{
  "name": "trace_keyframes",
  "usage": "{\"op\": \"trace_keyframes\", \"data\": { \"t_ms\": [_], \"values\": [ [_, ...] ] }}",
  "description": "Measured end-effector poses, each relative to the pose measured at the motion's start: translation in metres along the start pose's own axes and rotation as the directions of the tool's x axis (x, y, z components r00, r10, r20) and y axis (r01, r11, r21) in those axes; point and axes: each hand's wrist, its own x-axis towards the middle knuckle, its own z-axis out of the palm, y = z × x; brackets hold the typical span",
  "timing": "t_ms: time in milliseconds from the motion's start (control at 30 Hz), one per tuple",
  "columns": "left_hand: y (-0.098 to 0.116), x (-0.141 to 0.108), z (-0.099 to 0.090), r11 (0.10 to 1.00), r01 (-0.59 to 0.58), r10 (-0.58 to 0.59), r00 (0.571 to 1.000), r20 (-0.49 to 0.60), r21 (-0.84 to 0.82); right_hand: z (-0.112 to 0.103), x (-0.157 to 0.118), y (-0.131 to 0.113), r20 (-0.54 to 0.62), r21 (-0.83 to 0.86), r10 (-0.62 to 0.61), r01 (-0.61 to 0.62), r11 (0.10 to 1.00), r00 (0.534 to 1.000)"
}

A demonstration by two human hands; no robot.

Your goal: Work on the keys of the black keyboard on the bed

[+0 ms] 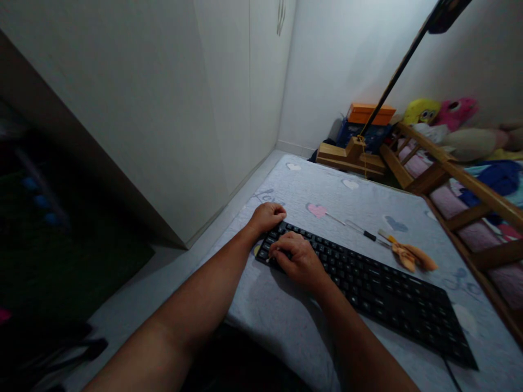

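Observation:
A black keyboard (392, 296) lies slantwise on the patterned bed cover. My left hand (267, 216) is closed at its far left corner, fingers curled against the edge. Over the left-end keys, my right hand (298, 258) pinches a small thin stick with a whitish tip, which looks like a cotton swab (268, 259). The tip is down among the keys near the front left corner, and most of the stick is hidden by the fingers. Behind the keyboard lie a screwdriver (370, 235) with a black handle, a brush (386, 235) and an orange cloth (408, 256).
A pale wardrobe (229, 109) stands along the left. A wooden rail (461, 169) runs down the right, with bedding and plush toys (425, 111) beyond it. At the back are a wooden stand with a slanted pole (396, 76) and an orange box (370, 113).

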Motion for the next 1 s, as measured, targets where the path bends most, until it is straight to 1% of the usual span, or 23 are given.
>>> {"op": "trace_keyframes", "data": {
  "t_ms": [200,600,1000],
  "values": [
    [-0.003,0.001,0.001,1.0,0.0,0.0,1.0,-0.004,-0.002,0.001,0.0,0.008,-0.055,-0.022,0.035,-0.037,0.999,0.998],
    [-0.001,-0.001,0.0,1.0,-0.006,0.005,1.0,-0.011,-0.014,0.004,0.0,0.004,-0.065,-0.035,0.042,-0.044,0.998,0.997],
    [0.0,0.0,0.0,1.0,-0.003,0.003,1.0,-0.006,-0.004,0.018,0.003,0.01,-0.065,-0.032,0.023,-0.025,0.999,0.998]
  ]
}}
